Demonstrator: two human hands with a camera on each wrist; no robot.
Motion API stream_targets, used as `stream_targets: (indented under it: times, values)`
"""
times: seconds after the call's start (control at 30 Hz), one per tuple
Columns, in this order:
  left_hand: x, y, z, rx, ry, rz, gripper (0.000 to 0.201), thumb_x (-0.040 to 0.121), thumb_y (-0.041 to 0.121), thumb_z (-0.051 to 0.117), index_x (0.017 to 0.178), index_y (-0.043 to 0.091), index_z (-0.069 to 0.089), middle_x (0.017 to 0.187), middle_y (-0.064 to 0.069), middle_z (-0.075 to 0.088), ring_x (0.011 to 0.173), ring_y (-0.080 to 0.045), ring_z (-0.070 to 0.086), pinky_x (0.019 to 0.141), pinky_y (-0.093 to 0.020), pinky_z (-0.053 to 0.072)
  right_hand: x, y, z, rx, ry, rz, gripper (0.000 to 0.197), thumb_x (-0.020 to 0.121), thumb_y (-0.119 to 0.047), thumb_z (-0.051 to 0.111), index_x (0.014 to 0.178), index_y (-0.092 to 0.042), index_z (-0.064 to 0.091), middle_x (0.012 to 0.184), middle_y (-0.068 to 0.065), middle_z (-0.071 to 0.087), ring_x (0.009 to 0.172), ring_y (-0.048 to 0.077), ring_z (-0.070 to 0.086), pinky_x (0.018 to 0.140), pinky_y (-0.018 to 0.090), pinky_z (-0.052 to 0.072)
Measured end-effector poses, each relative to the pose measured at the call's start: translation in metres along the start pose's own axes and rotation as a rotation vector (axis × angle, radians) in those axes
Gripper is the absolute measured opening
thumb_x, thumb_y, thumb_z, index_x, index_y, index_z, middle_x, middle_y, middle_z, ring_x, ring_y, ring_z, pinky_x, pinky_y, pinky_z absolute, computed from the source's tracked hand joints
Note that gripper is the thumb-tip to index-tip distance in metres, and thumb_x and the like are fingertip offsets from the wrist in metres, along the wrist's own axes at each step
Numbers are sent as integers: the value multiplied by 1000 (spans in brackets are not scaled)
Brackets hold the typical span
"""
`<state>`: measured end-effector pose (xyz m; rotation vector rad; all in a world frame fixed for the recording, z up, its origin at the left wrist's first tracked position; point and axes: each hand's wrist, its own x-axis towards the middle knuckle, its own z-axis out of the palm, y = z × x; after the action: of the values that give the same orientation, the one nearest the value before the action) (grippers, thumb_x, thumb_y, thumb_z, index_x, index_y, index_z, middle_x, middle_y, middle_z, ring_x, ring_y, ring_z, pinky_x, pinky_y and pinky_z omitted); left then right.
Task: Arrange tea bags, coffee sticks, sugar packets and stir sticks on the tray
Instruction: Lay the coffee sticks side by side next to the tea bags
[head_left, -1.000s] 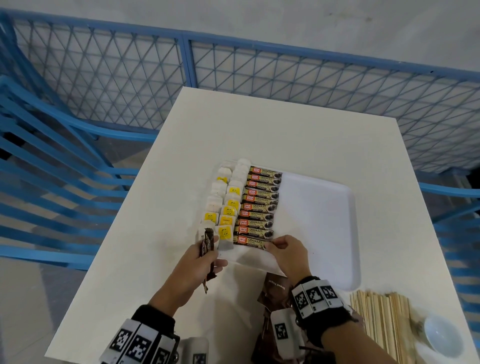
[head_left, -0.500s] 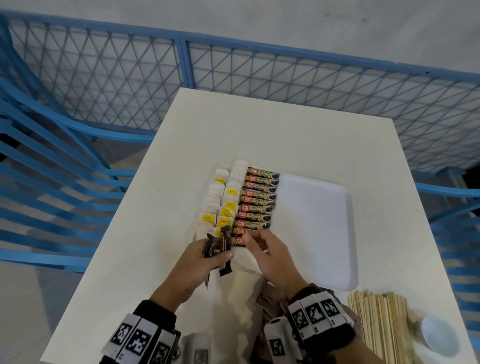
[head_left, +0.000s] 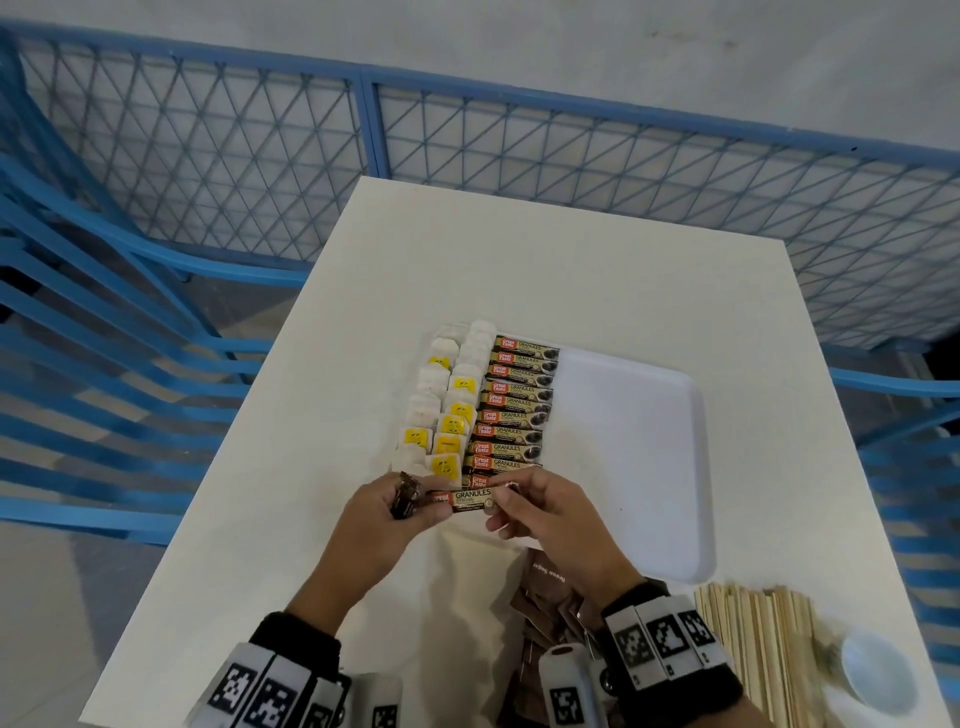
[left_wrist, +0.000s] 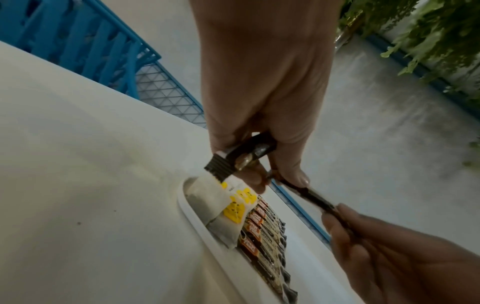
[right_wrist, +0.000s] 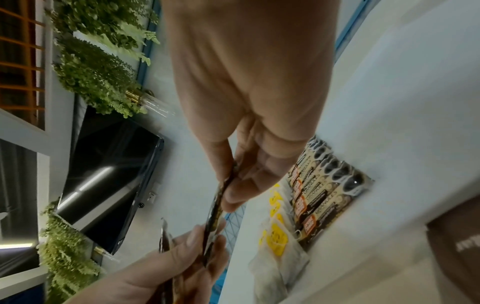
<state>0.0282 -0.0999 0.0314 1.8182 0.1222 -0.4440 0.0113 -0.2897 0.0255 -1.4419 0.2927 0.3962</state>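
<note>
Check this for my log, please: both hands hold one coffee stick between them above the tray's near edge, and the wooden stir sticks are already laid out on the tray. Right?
Not quite. The head view shows the wooden stir sticks off the tray, on the table by its near right corner. The rest stands: left hand and right hand hold one coffee stick between them.

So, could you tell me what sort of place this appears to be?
Probably a fenced-off recording station indoors, not a real café: a plain white table ringed by blue mesh fencing, with artificial-looking hanging greenery and a dark wall screen beyond.
</note>
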Motion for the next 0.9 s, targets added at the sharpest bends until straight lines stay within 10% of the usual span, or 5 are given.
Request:
stream_targets:
  times: [0.23,0.4,0.57,0.9]
  values:
    - [1,-2,-5,-61,-12,-55,30,79,4,70,73,33,75,58,6,66,52,0,49,53,-9,40,-2,11,-10,-120,36,62,6,87,-8,62,91,-5,64,75,6,69,67,13,65,56,17,49]
    - [3,-14,0,-27,55,-155,5,88,16,63,89,15,67,74,-1,71,66,-13,64,60,-20,45,2,21,-25,-359,111,57,10,85,-12,65,82,-21,68,73,-4,67,61,1,58,56,13,47]
    - [2,-17,1,-74,95,-258,22,96,34,48,94,13,54,69,-3,53,51,-12,48,57,-25,38,10,33,-40,-388,204,100,11,86,-13,64,82,-22,69,71,-1,67,62,7,57,56,16,44]
    - [3,-14,4,-167,142,-359,14,98,24,40,84,18,40,85,-4,47,76,-15,47,72,-31,35,26,45,-36,-490,301,135,5,82,-16,68,80,-19,64,64,-7,63,59,3,55,56,9,39]
